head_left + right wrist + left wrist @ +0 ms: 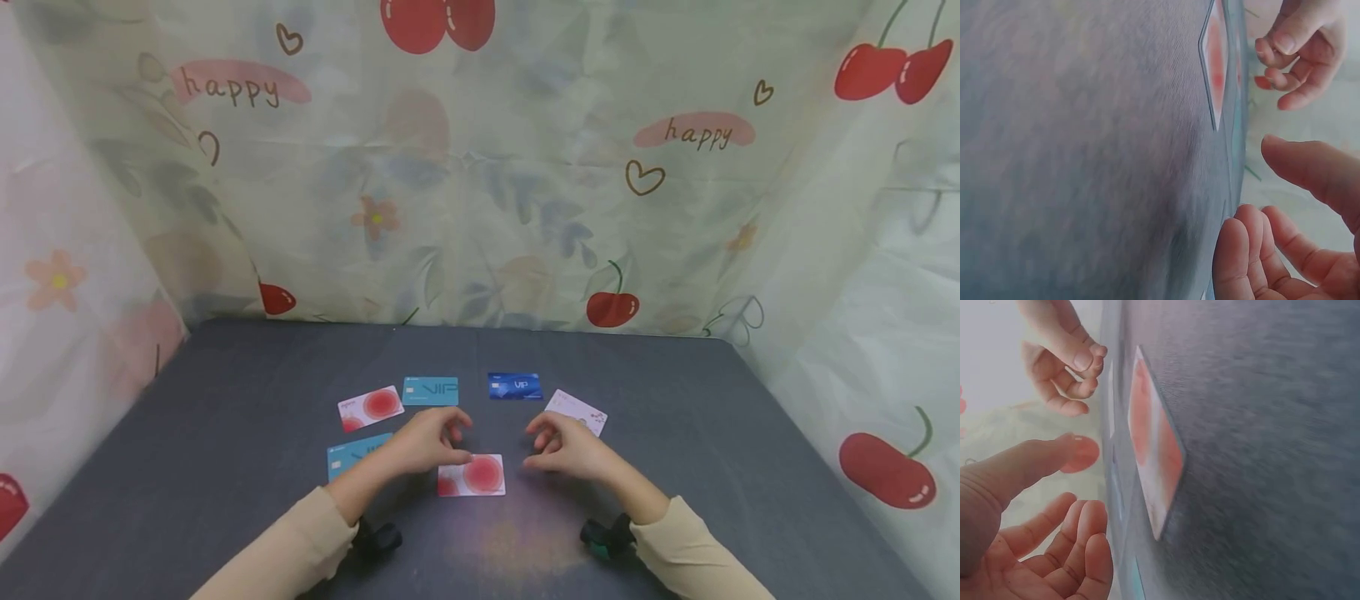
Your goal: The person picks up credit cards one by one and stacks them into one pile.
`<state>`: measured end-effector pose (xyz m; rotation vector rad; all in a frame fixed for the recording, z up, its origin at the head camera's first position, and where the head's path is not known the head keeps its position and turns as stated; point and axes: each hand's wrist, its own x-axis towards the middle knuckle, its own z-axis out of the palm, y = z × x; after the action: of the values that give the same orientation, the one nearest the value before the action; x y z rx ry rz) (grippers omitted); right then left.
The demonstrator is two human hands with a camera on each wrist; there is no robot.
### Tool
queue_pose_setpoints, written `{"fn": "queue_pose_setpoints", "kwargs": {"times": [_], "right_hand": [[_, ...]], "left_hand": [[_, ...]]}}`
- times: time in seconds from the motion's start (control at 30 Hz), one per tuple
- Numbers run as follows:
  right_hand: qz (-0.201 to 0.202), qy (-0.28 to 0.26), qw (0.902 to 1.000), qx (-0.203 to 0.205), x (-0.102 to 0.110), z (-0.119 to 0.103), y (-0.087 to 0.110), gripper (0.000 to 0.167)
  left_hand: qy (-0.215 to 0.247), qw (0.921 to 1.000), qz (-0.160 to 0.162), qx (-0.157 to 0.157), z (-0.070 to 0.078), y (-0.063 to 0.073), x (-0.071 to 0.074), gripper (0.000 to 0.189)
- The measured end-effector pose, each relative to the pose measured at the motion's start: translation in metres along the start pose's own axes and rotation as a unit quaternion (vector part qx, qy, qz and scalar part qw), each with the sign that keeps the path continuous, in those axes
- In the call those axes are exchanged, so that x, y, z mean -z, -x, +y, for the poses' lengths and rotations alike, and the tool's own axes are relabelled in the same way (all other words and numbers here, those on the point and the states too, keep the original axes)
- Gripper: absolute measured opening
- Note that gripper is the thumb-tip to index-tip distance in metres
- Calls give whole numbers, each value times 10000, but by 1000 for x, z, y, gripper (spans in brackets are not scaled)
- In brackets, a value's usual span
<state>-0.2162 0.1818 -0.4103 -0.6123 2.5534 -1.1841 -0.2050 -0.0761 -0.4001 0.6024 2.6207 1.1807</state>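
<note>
A white card with red circles [482, 477] lies flat on the dark cloth, between the two hands in the head view. My left hand [427, 440] hovers at its upper left, fingers loosely bent; in the left wrist view a gap shows between thumb and fingers, with nothing in it. To the right of that card, my right hand [568, 447] is also loosely curved and holds nothing, as the right wrist view shows. It partly covers a pale pink card [579, 408]. Under the left forearm, a light blue card [347, 457] is partly hidden.
Farther back lie a second red-circle card [371, 408], a light blue VIP card [431, 392] and a dark blue VIP card [515, 386]. The dark tablecloth [675, 417] ends at a patterned curtain [480, 225] behind, with more curtain at both sides.
</note>
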Motion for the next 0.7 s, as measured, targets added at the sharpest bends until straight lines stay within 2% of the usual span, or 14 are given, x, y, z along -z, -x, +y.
{"fn": "queue_pose_setpoints", "kwargs": {"times": [0.17, 0.27, 0.4, 0.53, 0.7], "right_hand": [[177, -72, 9998, -70, 7, 7, 3, 44], [311, -67, 9992, -256, 11, 11, 4, 44], [515, 0, 9974, -508, 19, 17, 7, 44], [655, 83, 9962, -566, 27, 23, 10, 44], [789, 245, 9931, -831, 36, 31, 15, 45]], "left_hand": [[142, 9998, -20, -162, 3, -14, -6, 43], [188, 9996, -60, -214, 6, -21, -10, 42], [284, 9994, -162, -127, 12, -29, -16, 43], [347, 9991, -215, -141, 18, -37, -22, 43], [220, 9994, -246, -127, 25, -48, -28, 42]]}}
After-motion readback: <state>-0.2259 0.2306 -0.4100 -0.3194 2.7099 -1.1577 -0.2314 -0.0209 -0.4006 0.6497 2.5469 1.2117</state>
